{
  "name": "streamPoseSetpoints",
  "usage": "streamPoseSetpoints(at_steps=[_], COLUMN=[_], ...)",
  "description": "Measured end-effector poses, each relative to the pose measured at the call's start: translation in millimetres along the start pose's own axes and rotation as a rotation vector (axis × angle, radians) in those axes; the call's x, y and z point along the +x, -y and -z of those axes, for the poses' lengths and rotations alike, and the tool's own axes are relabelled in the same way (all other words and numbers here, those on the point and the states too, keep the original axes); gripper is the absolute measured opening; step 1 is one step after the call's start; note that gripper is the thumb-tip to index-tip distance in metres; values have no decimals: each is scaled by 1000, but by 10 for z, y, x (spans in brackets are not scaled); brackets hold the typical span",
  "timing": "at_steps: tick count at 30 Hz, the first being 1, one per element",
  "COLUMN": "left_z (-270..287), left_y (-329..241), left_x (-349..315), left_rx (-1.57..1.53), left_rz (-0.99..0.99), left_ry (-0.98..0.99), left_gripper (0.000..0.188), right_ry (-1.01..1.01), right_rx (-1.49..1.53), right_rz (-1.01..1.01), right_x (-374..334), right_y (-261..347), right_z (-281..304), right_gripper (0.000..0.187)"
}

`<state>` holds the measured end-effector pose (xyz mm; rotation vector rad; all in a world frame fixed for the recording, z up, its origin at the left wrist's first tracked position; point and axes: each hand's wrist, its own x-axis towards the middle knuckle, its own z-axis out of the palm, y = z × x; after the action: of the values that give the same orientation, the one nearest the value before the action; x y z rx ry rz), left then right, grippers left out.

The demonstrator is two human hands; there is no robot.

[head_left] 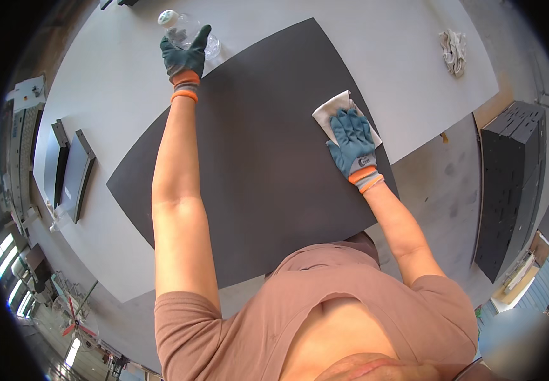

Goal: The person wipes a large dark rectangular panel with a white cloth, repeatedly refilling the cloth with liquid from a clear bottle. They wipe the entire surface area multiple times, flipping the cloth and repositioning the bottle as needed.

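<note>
A dark grey flat panel (268,140) lies on the light grey table in front of me. Beyond its far left edge, my left hand (184,58), in a dark green glove with an orange cuff, grips a clear plastic bottle (189,28) with a white cap. The bottle is tilted, cap toward the far left; some of the fingers show through it. On the panel's right side my right hand (354,140), in a blue-green glove, lies flat with fingers stretched over a folded white cloth (329,113). The glove hides the cloth's middle.
Two narrow dark metal parts (79,176) rest on the table's left side. A crumpled pale rag (454,52) lies at the far right of the table (408,82). Past the right edge stands a stack of black panels (509,184). A red-bladed fan (76,322) is at lower left.
</note>
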<state>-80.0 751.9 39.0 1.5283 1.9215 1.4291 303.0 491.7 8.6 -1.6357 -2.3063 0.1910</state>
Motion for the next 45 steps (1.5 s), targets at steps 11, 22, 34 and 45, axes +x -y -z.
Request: streamPoseSetpoints(at_steps=[11, 22, 34, 45], left_z=[41, 7, 49, 73], left_y=[-401, -490, -479, -451], left_x=[-2151, -2068, -2111, -2064], left_rx=[549, 565, 589, 552], left_rz=[-517, -514, -504, -512], left_ry=[260, 248, 239, 227], left_gripper=[63, 58, 58, 56], right_ry=[-119, -187, -155, -89], right_rx=[-60, -137, -103, 24], right_rz=[-32, 101, 149, 152], right_x=[924, 2398, 1953, 1372], right_y=[-133, -778, -603, -630], right_z=[-113, -675, -371, -183], right_gripper=[54, 49, 44, 47])
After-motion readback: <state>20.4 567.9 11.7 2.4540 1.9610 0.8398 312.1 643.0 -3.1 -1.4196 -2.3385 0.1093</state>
